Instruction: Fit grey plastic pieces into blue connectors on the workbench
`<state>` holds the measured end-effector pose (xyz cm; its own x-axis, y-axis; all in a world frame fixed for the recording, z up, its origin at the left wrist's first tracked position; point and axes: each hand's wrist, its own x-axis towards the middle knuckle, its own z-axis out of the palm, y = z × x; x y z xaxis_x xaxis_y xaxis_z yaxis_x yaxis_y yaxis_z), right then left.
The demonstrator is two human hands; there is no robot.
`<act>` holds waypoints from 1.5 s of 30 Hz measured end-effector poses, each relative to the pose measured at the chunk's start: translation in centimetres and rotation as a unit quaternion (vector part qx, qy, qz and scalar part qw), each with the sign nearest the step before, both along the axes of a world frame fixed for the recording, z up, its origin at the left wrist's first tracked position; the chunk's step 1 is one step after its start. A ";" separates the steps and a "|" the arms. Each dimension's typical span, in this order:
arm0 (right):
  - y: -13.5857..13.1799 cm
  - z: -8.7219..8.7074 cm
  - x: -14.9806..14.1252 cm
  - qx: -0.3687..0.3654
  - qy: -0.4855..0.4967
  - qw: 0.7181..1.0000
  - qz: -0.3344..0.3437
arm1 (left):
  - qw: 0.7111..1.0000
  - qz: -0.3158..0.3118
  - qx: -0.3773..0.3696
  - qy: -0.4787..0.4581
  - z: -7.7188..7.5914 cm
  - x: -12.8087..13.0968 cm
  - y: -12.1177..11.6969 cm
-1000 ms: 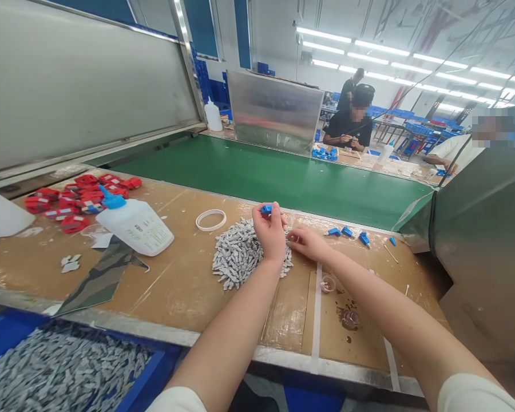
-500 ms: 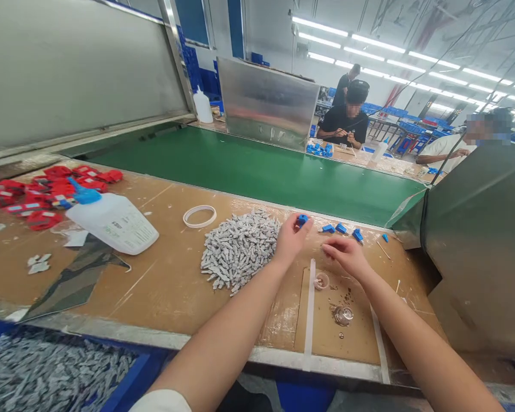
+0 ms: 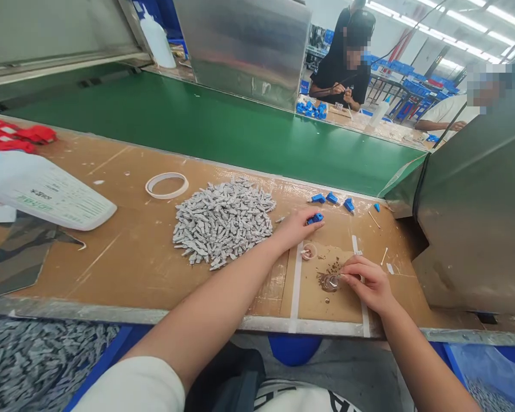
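My left hand [image 3: 297, 228] grips a small blue plastic part [image 3: 315, 218] between thumb and fingers, just right of a heap of small grey plastic pieces [image 3: 225, 223]. My right hand [image 3: 369, 281] is closed in a pinch at the right side of a small clear glass cup [image 3: 329, 282]; what its fingertips hold, if anything, is too small to make out. Brown specks lie around the cup on a taped cardboard sheet [image 3: 313, 306]. A small round clear dish [image 3: 309, 252] sits on the sheet's left tape strip. Several more blue parts [image 3: 332, 198] lie beyond my left hand.
Behind the bench runs a green conveyor belt [image 3: 240, 126]. A tape roll [image 3: 167, 186], a white squeeze bottle [image 3: 55, 189] and red parts [image 3: 21, 134] lie to the left. A metal panel [image 3: 476, 217] stands right. Co-workers sit across the belt. A blue bin [image 3: 98, 366] holds grey pieces.
My right hand has moved down toward me, from near the left hand to the glass cup. My left hand still holds the blue part. The view has tilted downward.
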<state>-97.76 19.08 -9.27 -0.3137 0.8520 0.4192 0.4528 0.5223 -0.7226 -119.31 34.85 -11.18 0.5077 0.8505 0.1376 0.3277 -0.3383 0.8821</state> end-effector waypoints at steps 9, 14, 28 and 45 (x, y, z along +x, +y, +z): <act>0.5 0.5 0.1 0.010 0.081 0.994 -0.071 | 0.999 -0.001 0.003 0.054 0.6 0.0 -0.2; 5.1 1.7 -1.4 -0.015 0.173 0.971 -0.165 | 0.996 -0.013 0.018 0.090 0.9 -0.1 -0.3; 10.3 -2.1 -2.5 0.028 0.098 0.976 -0.191 | 0.991 -0.050 0.063 0.104 0.5 -0.3 0.1; 10.5 -0.8 -1.8 0.040 0.013 0.985 -0.166 | 0.991 -0.051 0.070 0.103 0.3 -0.5 0.1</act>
